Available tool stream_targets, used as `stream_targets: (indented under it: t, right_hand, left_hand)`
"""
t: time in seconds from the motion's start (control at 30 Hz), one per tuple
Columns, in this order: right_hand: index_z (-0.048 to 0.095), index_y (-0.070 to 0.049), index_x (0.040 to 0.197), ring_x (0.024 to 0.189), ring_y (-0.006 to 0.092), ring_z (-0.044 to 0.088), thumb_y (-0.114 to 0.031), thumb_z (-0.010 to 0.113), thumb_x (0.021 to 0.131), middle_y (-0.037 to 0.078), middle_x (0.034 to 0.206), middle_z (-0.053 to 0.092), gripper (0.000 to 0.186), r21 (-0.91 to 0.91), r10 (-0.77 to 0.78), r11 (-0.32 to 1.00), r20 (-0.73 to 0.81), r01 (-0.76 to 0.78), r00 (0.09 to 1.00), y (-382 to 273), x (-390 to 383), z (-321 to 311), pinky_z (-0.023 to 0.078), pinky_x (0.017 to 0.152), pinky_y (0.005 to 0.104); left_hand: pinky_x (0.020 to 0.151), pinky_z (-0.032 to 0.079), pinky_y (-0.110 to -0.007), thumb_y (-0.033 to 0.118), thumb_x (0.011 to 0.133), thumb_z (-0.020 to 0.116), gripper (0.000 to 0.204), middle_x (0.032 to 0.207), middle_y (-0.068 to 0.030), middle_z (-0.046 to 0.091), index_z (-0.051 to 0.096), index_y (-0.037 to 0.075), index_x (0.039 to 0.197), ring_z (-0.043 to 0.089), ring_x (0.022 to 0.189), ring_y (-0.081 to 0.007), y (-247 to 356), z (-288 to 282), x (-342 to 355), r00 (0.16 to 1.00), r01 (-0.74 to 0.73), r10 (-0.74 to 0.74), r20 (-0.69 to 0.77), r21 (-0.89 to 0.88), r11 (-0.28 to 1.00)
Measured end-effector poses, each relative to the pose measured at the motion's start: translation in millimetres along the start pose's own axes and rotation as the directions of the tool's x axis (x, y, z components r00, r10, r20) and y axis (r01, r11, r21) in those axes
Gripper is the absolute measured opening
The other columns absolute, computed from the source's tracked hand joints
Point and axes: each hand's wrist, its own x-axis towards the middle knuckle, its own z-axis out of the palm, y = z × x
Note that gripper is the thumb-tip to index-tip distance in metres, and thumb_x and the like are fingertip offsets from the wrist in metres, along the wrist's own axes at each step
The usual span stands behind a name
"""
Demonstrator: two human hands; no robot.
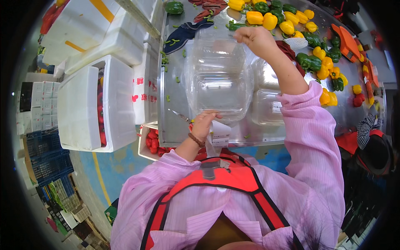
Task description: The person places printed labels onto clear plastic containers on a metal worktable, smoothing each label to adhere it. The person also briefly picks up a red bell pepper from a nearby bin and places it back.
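Clear plastic container (218, 93): open-topped, on metal table (175, 133), over clear film (248, 93); between hands, left of further clear trays (266, 102). Likely light, springy, slick; thin walls probably dent or crack if squeezed. Best hold: stiffer rim, opposite sides. Left hand (203, 126): at near rim, fingers extended; grip cannot be told. Right hand (256, 39): beyond far end, fingers bunched narrow; contents cannot be told
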Motion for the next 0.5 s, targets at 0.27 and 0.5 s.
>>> stream_targets:
  t: [0.27, 0.5]
  right_hand:
    - [0.07, -0.011, 0.098, 0.084, 0.0275, 0.064, -0.012, 0.066, 0.082, 0.008, 0.09, 0.068, 0.016, -0.339, -0.28, 0.933, -0.482, 0.118, 0.83, -9.6, -89.7, -91.9, 0.05, 0.072, 0.0362]
    - [0.069, -0.008, 0.095, 0.095, 0.0268, 0.063, -0.001, 0.065, 0.073, 0.006, 0.096, 0.068, 0.023, -0.335, -0.063, 0.939, -0.386, -0.076, 0.92, 24.0, -261.7, -63.0, 0.047, 0.082, 0.0392]
  left_hand:
    - [0.078, 0.049, -0.029, 0.024, 0.095, 0.056, 0.029, 0.095, -0.0065, 0.069, 0.068, 0.001, 0.105, 0.061, 0.087, -0.0137, -0.1, -16.5, -2.7, 0.991, 0.13, -0.13, 0.032, 0.004, 0.992]
    - [0.082, 0.05, -0.028, 0.02, 0.096, 0.057, 0.026, 0.093, -0.0076, 0.069, 0.067, -0.001, 0.107, 0.063, 0.087, -0.0136, 36.8, -38.5, -23.1, 0.921, 0.137, -0.197, 0.335, 0.194, 0.971]
